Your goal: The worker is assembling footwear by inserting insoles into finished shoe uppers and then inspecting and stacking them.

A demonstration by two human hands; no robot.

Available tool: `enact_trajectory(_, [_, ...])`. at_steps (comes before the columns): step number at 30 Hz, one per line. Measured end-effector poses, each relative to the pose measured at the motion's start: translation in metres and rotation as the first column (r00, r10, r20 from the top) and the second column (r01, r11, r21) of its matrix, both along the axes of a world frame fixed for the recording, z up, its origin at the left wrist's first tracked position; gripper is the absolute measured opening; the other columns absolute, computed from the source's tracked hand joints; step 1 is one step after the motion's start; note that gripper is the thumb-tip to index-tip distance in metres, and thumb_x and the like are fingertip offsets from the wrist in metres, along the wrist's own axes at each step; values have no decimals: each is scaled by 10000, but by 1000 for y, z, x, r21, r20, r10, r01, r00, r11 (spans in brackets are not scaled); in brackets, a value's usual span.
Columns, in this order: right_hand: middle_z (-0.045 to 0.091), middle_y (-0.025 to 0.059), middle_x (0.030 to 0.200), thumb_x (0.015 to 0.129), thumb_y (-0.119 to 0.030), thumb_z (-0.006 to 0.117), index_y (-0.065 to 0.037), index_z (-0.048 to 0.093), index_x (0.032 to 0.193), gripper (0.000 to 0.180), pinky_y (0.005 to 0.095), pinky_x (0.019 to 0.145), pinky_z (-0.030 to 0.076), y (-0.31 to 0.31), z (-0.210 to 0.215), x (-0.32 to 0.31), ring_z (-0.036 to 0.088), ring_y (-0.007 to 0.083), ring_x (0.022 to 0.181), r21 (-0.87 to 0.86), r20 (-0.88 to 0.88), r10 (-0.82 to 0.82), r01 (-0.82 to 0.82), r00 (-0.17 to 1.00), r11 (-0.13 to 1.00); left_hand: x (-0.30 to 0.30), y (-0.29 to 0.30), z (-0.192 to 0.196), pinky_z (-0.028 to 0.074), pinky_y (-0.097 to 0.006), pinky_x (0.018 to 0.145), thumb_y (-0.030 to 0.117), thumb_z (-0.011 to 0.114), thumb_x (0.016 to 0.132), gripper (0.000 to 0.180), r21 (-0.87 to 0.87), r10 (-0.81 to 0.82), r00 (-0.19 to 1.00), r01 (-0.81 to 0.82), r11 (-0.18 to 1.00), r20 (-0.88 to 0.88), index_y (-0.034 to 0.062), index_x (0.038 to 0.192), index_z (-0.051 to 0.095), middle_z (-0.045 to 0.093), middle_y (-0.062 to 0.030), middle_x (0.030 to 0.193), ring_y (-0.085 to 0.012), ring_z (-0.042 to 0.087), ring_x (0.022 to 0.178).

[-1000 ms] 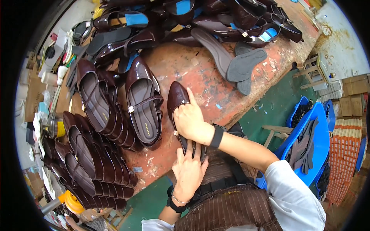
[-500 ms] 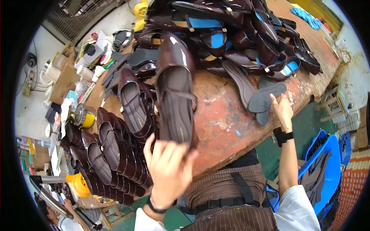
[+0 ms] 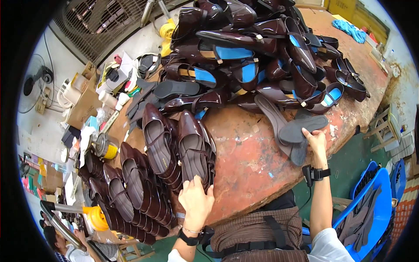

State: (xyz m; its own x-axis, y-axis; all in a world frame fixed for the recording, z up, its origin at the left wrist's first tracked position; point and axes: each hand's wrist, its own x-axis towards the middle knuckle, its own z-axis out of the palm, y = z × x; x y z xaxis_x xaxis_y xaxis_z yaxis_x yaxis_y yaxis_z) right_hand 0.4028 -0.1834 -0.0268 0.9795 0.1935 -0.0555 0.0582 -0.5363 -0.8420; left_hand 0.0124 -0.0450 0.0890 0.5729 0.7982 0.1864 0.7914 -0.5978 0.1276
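Observation:
My left hand (image 3: 195, 200) is closed at the heel end of a glossy dark brown strap shoe (image 3: 192, 135), its fingertips inside the opening. That pointed shoe lies on top of a stack of similar shoes. Just left of it stands another shoe stack (image 3: 158, 139). Over the table's right side my right hand (image 3: 317, 142) pinches the edge of a dark grey insole (image 3: 301, 130). Under and beside that insole lie more insoles, including a long brownish one (image 3: 271, 114).
A tall heap of brown shoes (image 3: 244, 41), some with blue insole patches, covers the far table (image 3: 235, 170). Rows of stacked shoes (image 3: 131, 183) fill the left. A metal can (image 3: 104, 146) stands behind them. Blue chairs (image 3: 371, 209) holding dark pieces are at right; a person (image 3: 65, 244) is at lower left.
The shoe in my left hand has come down from the air onto the stack. My right hand stays at the insole, still pinching it. The view has shifted slightly.

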Motion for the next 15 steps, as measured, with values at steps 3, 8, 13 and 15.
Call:
enact_trajectory(3, [563, -8, 690, 797, -289, 819, -32, 630, 824, 321, 276, 456, 430, 0, 18, 2, 555, 108, 577, -103, -86, 72, -81, 994, 991, -2, 7, 4, 487, -449, 671, 353, 851, 704, 496, 1, -59, 991, 59, 998, -119, 41, 968, 571, 623, -134, 718, -325, 630, 768])
enact_trajectory(8, [677, 83, 968, 846, -210, 658, -36, 628, 1011, 242, 320, 737, 546, -15, 41, -21, 658, 195, 895, 756, -520, 302, 266, 799, 598, 7, 26, 31, 462, -426, 718, 492, 799, 745, 555, -91, -197, 964, 183, 979, -180, 54, 1022, 601, 627, -93, 733, -308, 632, 740])
enact_trajectory(13, [610, 197, 1260, 766, -74, 546, 110, 515, 1259, 528, 422, 1006, 520, -43, 73, -45, 594, 310, 1211, 811, -556, 608, 530, 567, 247, 100, 68, 63, 467, -429, 939, 318, 740, 846, 485, 38, -388, 910, 387, 921, 144, 14, 1200, 605, 615, -149, 1119, -344, 592, 1065])
enact_trajectory(15, [569, 234, 1322, 720, -15, 494, 169, 415, 1348, 659, 447, 1127, 439, -53, 80, -59, 554, 336, 1280, 829, -454, 744, 539, 491, 150, 150, 108, 28, 427, -399, 1071, 341, 726, 871, 773, -79, -358, 887, 395, 915, 292, -38, 1463, 403, 465, -220, 1458, -340, 481, 1322])
